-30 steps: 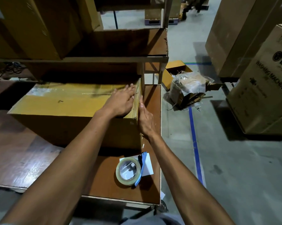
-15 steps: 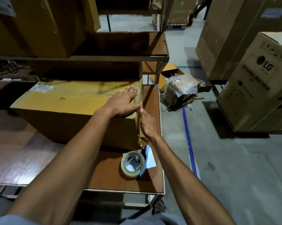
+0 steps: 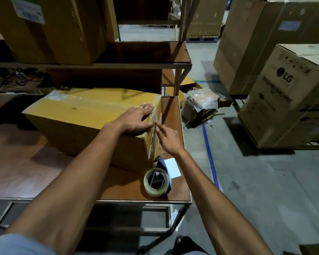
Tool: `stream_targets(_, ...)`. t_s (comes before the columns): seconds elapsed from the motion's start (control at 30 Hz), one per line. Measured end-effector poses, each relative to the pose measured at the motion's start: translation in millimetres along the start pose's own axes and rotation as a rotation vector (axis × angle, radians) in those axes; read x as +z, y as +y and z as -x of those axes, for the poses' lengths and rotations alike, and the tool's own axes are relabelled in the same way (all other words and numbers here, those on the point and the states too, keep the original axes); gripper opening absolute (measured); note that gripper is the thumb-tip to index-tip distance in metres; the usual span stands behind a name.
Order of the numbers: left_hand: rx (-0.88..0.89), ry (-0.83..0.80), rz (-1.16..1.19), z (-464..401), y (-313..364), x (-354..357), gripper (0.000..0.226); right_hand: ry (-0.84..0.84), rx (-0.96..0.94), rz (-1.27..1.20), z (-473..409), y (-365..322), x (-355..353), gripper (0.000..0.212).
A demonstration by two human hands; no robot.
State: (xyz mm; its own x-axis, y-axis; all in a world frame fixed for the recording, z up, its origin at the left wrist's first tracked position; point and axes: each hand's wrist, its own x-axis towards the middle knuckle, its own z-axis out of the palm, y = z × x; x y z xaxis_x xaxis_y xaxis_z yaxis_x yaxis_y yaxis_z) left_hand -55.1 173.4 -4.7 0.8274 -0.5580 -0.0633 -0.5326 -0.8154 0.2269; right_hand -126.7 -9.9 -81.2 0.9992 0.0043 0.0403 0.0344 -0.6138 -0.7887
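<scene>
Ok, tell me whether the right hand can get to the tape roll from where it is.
Probably yes. The right hand holds nothing, fingers straight against the box end, and the tape roll sits on the table near its wrist, nothing between.

Under my left grip (image 3: 136,119) the matt yellow-brown cardboard box (image 3: 78,115) shows glossy, wrinkled clear tape (image 3: 153,142); the brown wooden table (image 3: 26,172) is smooth with sheen, the translucent plastic tape roll (image 3: 156,182) shiny.
</scene>
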Motion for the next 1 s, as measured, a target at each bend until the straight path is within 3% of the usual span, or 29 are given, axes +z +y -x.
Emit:
stream_targets(0.1,-0.041,-0.023,0.001,11.5,6.9,-0.6,0.091,0.145,-0.088,0.038,1.7,-6.1,-8.4,0.040)
stream_targets(0.2,-0.101,0.030,-0.018,14.8,24.0,3.4,0.081,0.281,-0.232,0.105,-4.3,-13.1,-19.4,0.046)
stream_targets(0.33,-0.293,0.140,-0.061,15.6,52.0,15.3,0.077,0.157,-0.394,0.231,-27.8,-12.6,-35.8,0.064)
stream_targets(0.43,-0.447,0.257,-0.096,17.7,70.2,25.9,0.059,0.063,-0.481,0.374,-45.2,-2.1,-41.6,0.063)
stream_targets(0.53,-0.545,0.369,-0.184,21.1,85.7,32.0,0.048,0.008,-0.494,0.357,-54.1,5.3,-43.9,0.057)
stream_targets(0.8,-0.638,0.406,-0.305,16.2,98.2,35.9,0.046,0.035,-0.555,0.271,-81.2,19.3,-42.0,0.028)
stream_targets(1.0,-0.664,0.386,-0.305,12.0,96.3,39.8,0.054,0.018,-0.519,0.160,-92.5,29.8,-24.8,0.038)
